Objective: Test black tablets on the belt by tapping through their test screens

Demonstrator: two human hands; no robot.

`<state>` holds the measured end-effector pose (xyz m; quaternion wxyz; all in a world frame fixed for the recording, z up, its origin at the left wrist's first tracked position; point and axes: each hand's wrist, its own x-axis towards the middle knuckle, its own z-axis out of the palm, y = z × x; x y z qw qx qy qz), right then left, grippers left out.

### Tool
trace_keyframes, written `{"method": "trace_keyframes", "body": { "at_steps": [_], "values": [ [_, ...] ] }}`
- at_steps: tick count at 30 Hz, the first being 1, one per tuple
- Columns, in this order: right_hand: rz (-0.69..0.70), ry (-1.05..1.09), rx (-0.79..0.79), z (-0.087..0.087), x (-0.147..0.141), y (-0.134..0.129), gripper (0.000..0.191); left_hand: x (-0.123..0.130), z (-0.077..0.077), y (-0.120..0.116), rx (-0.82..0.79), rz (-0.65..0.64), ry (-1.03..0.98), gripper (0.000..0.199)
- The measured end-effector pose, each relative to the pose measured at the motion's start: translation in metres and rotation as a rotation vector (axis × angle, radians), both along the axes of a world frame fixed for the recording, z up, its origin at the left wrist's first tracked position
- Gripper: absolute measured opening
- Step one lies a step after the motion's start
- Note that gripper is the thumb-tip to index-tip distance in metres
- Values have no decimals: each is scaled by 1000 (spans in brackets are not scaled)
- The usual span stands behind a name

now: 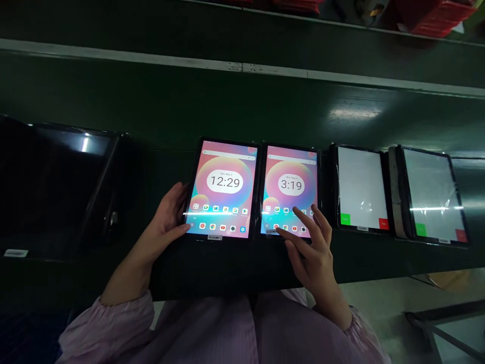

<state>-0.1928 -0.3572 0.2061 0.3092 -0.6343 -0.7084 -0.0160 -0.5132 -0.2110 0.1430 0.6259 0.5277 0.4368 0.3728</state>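
Two lit tablets lie side by side in front of me. The left tablet (pixel 223 197) shows 12:29 above a row of app icons; the right tablet (pixel 290 189) shows 3:19. My left hand (pixel 164 220) grips the left tablet's lower left edge, thumb on the front and the other fingers partly hidden behind the side. My right hand (pixel 312 247) is over the lower part of the right tablet with its fingers apart. Its index finger points at the bottom icon row; whether it touches the glass I cannot tell. A small barcode label is at each tablet's lower edge.
To the right, a stack of tablets (pixel 361 187) and another stack (pixel 435 192) show white screens with green and red squares. Dark tablets (pixel 68 187) lie at the left. Red packets (pixel 435 17) sit on a shelf at the back. The green bench (pixel 189 101) ends before my lap.
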Motion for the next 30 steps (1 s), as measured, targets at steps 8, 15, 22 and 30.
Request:
{"method": "trace_keyframes", "body": {
  "at_steps": [8,15,22,30],
  "values": [
    [5,14,21,1,0,3,24,1,-3,-3,51,19,36,88],
    [-49,9,49,0,7,8,25,3,4,-3,19,22,23,90],
    [-45,-16,68,3,14,15,26,6,10,-4,47,9,123,88],
    [-173,-74,83,10,39,20,29,9,6,-4,-26,114,13,83]
  ]
}}
